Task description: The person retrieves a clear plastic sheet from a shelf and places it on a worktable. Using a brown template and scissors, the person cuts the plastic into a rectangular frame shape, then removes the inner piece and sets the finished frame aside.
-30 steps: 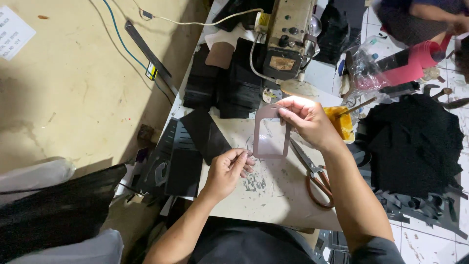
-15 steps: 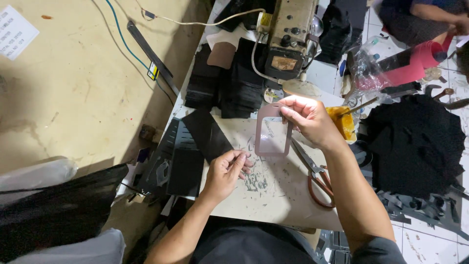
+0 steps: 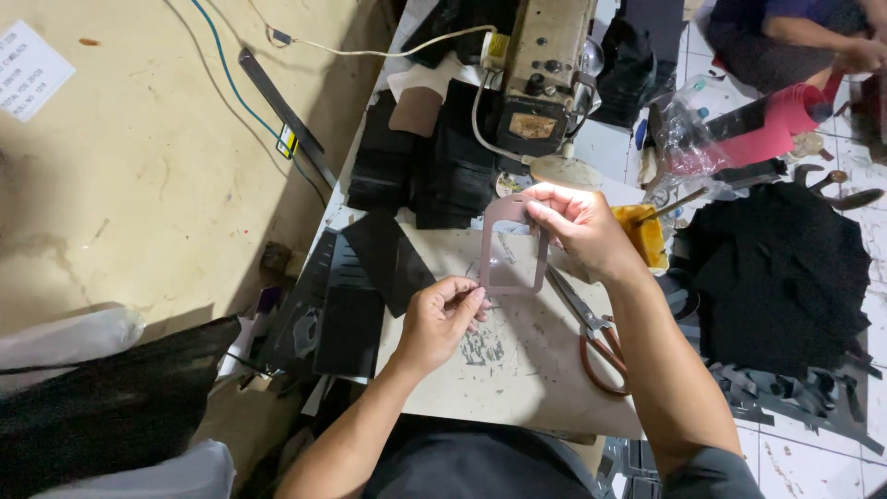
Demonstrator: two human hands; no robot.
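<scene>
The brown frame-shaped piece (image 3: pixel 511 248) is held just above the bench (image 3: pixel 517 370), upright enough to face the person. The left hand (image 3: pixel 442 319) pinches its lower edge; the right hand (image 3: pixel 582 226) clasps its top, steadying it beside the scissors (image 3: pixel 591 333).

Looks like a small stitching workshop: an old sewing machine (image 3: pixel 545 74) at the back of a scuffed desk (image 3: pixel 517 370), stacks of black cut pieces (image 3: pixel 434 166), orange-handled scissors (image 3: pixel 596 337), scraps across the tiled floor (image 3: pixel 813 444).
</scene>
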